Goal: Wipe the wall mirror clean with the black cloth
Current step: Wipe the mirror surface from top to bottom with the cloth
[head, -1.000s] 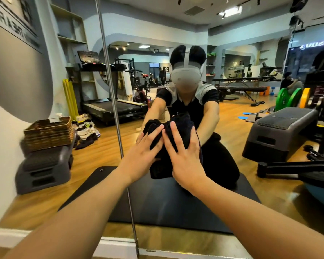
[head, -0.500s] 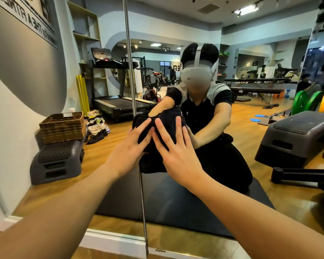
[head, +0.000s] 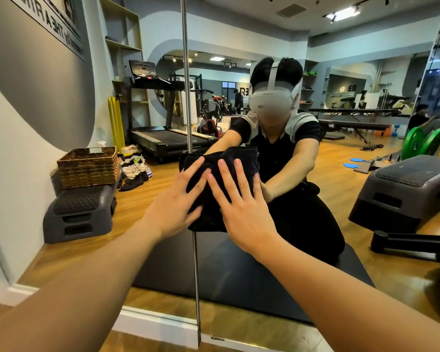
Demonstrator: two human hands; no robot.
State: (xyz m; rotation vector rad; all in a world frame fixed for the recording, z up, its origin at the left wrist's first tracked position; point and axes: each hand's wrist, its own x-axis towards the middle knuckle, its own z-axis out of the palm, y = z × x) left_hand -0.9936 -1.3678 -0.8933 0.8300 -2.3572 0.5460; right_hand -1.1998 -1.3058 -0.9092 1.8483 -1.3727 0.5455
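- Cloth: the black cloth is bunched flat against the wall mirror, low on the glass, straddling the vertical metal seam strip that joins two mirror panels.
- The left hand lies on the cloth's left part, fingers straight and spread, pressing it to the glass; its grip is open-palmed, nothing curled round the fabric.
- The right hand lies just beside it on the cloth's right part, fingers likewise straight and fanned upward, pressing flat.
- The two hands sit close together, thumbs near each other over the middle of the cloth.
- Both bare forearms reach in from the lower corners of the view.
- The mirror shows the person kneeling on a dark floor mat, wearing a headset.
- Reflected at the left stand a woven basket on a grey step platform, with shoes and a treadmill behind.
- A second grey step platform stands at the right.
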